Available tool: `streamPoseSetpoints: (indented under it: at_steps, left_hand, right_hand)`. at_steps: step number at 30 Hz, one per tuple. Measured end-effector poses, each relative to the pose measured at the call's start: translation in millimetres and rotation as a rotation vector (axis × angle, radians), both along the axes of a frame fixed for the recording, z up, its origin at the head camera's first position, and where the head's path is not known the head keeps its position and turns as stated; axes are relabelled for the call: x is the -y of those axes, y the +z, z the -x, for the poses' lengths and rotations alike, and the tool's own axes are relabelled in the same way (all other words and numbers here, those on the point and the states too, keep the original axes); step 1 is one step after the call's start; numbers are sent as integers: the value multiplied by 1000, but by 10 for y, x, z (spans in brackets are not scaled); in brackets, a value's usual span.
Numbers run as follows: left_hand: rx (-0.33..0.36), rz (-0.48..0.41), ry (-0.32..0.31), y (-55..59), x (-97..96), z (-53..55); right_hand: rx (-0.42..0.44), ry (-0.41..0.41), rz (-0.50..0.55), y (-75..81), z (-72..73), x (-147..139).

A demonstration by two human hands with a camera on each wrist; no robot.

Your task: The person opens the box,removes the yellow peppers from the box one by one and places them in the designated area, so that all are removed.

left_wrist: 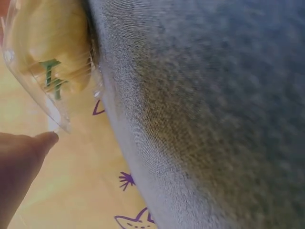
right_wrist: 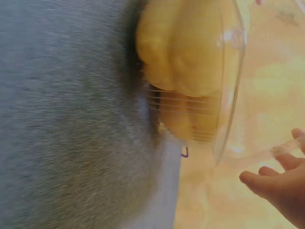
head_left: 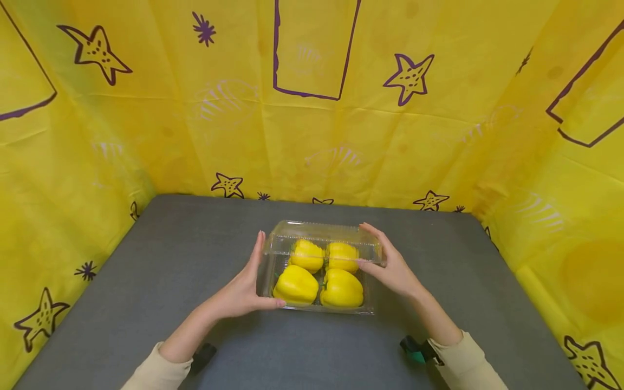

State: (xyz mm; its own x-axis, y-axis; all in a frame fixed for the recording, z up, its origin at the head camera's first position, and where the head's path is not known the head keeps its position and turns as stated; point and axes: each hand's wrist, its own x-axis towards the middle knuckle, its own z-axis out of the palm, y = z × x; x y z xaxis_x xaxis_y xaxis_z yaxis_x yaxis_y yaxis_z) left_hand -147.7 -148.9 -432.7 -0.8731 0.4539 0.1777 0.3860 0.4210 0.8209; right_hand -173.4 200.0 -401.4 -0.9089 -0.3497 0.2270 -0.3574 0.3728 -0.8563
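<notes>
A clear plastic clamshell box [head_left: 341, 311] stands on the grey table, with several yellow bell peppers [head_left: 342, 288] inside. Its hinged lid [head_left: 317, 232] is partly raised at the back, tilted over the rear peppers. At the box's left side is my left hand [head_left: 239, 292], fingers straight along the wall and thumb at the front left corner. My right hand [head_left: 396, 271] holds the lid's right end, thumb at its front edge and fingers over the top. In the left wrist view, green stems [left_wrist: 52, 78] show through the plastic.
The grey table [head_left: 175, 244] runs back to a yellow cloth [head_left: 312, 141] printed with purple starfish, which hangs behind and on both sides. Dark bands [head_left: 419, 349] sit at my wrists, by the light sleeves [head_left: 468, 363].
</notes>
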Motion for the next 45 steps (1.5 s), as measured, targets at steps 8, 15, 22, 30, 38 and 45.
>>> streamPoseSetpoints:
  at_steps: [8,15,22,30,38,45]
  left_hand:
    - [96,-22,-68,-8,-6,134]
    - [152,17,-90,-3,-39,207]
    - [150,70,-111,-49,-48,248]
    - [61,189,-123,-104,-72,269]
    - [24,262,-112,-81,-101,257]
    - [6,301,-112,-72,-110,242]
  right_hand:
    - [185,-72,270,64,259,25]
    - [173,-41,326,-5,444,35]
    - [259,-38,419,-51,576,52]
    - [351,-53,474,-118,661,53]
    - [414,-54,484,-210,719,42]
    - [432,-57,482,-214,725,44]
